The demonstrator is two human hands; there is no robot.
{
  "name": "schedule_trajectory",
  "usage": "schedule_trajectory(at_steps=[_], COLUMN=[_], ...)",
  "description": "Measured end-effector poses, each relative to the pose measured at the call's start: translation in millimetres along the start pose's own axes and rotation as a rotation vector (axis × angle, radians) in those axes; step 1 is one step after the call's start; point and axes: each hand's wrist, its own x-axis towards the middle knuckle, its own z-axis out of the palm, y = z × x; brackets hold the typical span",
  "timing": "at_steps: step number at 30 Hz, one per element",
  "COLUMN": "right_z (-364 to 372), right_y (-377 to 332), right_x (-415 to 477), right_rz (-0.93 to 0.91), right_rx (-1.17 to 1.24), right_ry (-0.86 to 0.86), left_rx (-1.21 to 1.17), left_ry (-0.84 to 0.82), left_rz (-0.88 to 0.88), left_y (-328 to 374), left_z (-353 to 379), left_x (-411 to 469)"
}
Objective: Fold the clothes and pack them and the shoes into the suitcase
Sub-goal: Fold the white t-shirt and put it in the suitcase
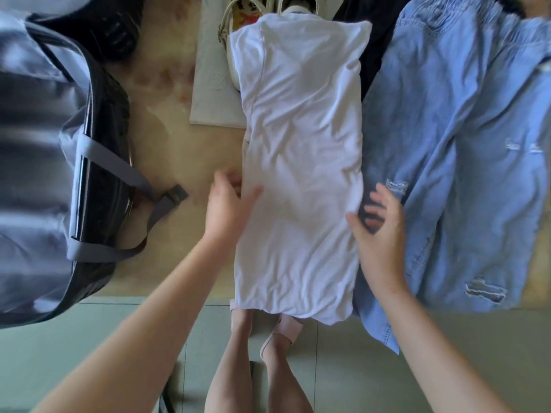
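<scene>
1. Gripped at its left edge by the left hand [229, 204], the white garment [301, 144] is held with the thumb laid on top and bent fingers at the hem; motion blur softens the fingertips.
2. At the far left, the open suitcase [35, 144] is cut off by the frame and blurred. Its grey strap [119, 165] is draped out over the table [167, 129].
3. A white dust bag [211, 84] is seen beyond the left hand, partly covered by the garment.
4. The shoes [235, 22] are laid on that bag at the far edge. They are cut off by the frame and half hidden under the garment's far end.
5. The white garment is spread in the middle of the table as a long folded strip. Its long axis is run straight away from the person, and its near end is hung over the table's edge.
6. The right hand [383, 231] is held just beside the garment's right edge with fingers spread and straight, and nothing is grasped.
7. A dark garment [375, 40] is mostly hidden between the white one and the jeans [462, 144].
8. The jeans are laid lengthwise at the right and cut off at the frame.
</scene>
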Motion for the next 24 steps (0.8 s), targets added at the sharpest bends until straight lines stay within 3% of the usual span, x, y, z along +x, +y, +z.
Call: schedule_trajectory(at_steps=[8,17,24], right_z=[-24,-17,-36], right_y=[49,79,59], right_x=[-128,-147,-148], right_rz=[0.064,0.280,0.160], right_rx=[-0.129,-0.111,0.109], right_ry=[-0.037,-0.084,-0.150], left_rx=[0.133,0.044,-0.139], left_ry=[-0.079,-0.087,0.013], left_rz=[-0.105,-0.171,-0.005], left_y=[-65,-111,-90], left_z=[10,4,-4], left_x=[-99,-156,-161])
